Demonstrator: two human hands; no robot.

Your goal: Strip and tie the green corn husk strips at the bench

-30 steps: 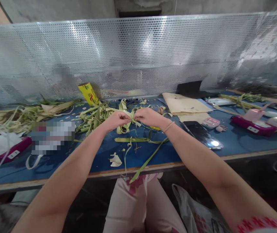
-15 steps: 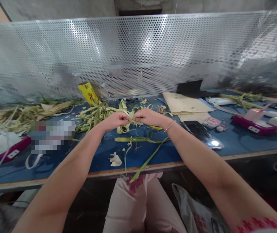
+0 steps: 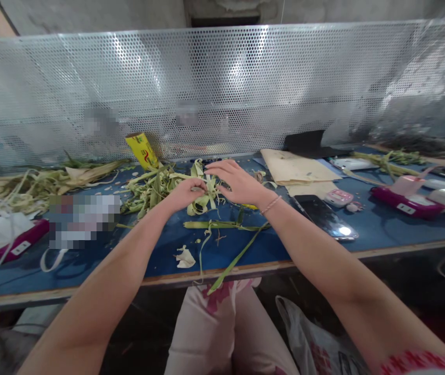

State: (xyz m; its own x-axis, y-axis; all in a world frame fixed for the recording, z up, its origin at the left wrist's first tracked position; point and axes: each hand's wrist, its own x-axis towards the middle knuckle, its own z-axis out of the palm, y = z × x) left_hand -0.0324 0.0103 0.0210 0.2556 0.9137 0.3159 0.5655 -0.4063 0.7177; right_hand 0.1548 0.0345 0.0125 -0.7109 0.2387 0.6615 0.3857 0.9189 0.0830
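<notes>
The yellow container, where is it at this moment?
In the head view, the yellow container stands tilted, left of centre at the back of the table, before the perforated screen, just behind the leaf pile.

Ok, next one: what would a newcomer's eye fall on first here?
Likely the middle of the blue table, where the left hand seems to pinch a pale green husk piece and the right hand is spread open beside it. Next, probably the shiny perforated metal panel along the back, then the bright yellow container tilted in front of it.
</notes>
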